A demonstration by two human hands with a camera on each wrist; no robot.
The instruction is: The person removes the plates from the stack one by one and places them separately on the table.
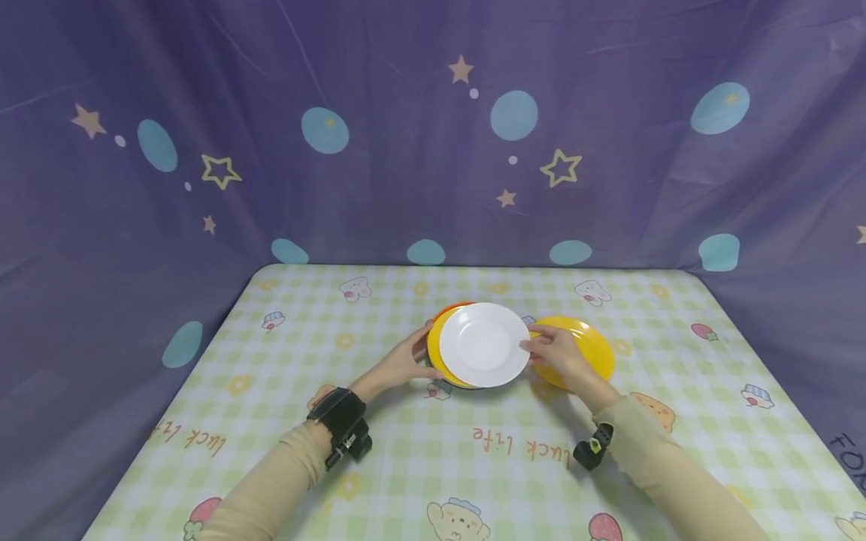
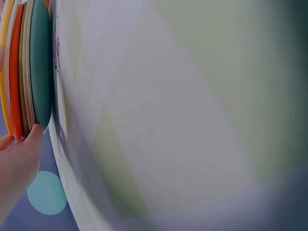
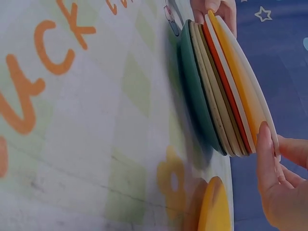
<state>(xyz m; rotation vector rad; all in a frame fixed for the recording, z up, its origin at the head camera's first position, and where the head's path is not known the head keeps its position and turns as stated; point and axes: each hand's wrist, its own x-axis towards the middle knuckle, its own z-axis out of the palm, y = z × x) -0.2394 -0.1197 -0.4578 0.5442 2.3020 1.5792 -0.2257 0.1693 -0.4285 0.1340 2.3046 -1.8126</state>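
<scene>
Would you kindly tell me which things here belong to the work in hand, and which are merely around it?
Part of the work, it seems:
- white plate, its rim held by the right hand
- plate stack beneath it, held by the left hand
- probably the separate yellow plate

Merely around it:
- printed tablecloth
- purple curtain
- black wrist gear

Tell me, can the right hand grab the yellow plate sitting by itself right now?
Probably not right away: the right hand pinches the white plate. Nothing lies on the lone yellow plate, so letting go should free the way.
</scene>
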